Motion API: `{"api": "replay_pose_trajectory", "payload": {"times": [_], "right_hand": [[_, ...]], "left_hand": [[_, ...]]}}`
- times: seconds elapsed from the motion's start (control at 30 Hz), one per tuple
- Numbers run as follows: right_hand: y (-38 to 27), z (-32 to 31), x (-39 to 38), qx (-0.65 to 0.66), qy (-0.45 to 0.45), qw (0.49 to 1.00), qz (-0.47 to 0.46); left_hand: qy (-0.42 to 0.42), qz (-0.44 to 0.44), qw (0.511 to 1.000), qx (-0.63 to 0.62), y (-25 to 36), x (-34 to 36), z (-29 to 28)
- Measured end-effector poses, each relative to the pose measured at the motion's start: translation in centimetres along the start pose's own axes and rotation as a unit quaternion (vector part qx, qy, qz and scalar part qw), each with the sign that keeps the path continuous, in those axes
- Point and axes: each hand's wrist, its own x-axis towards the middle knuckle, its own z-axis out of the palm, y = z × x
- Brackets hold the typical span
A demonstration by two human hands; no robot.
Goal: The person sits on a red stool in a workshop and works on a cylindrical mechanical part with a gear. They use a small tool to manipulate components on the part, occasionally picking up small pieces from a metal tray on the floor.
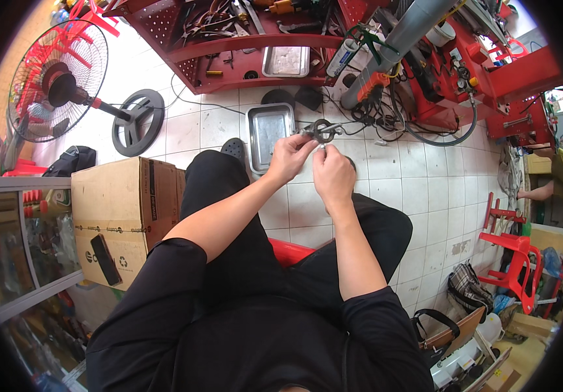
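Over tiled floor [379,189], metal part [324,132] pinched by left hand [287,159], right hand [334,176] curled just beside, hold unclear, tray [272,145] set beyond.

I hold up a small, dark metal part [324,130], well ahead of me and just right of the middle. Its body looks rounded and ring-like, with a narrower piece jutting out to the right. My left hand [288,159] pinches its left end; my right hand [335,175] closes at its near side. Finer details are too small to tell.
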Motion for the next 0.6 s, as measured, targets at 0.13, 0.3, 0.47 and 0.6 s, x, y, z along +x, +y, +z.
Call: {"api": "replay_pose_trajectory", "payload": {"times": [0.13, 0.3, 0.47, 0.6], "right_hand": [[0.9, 0.7, 0.4, 0.106, -0.034, 0.993, 0.034], [2.5, 1.9, 1.0, 0.401, -0.109, 0.905, 0.094], [2.3, 1.3, 1.2, 0.658, -0.211, 0.687, 0.224], [3.6, 1.5, 1.5, 0.520, -0.175, 0.821, 0.155]], "left_hand": [[-0.001, -0.009, 1.000, 0.006, 0.6, -0.1, -0.2], [-0.002, 0.004, 0.999, -0.043, -0.2, 0.1, 0.0], [-0.001, -0.003, 0.997, -0.076, -0.9, 0.2, 0.0], [-0.017, -0.013, 0.997, -0.071, -0.7, 0.3, 0.1]]}}
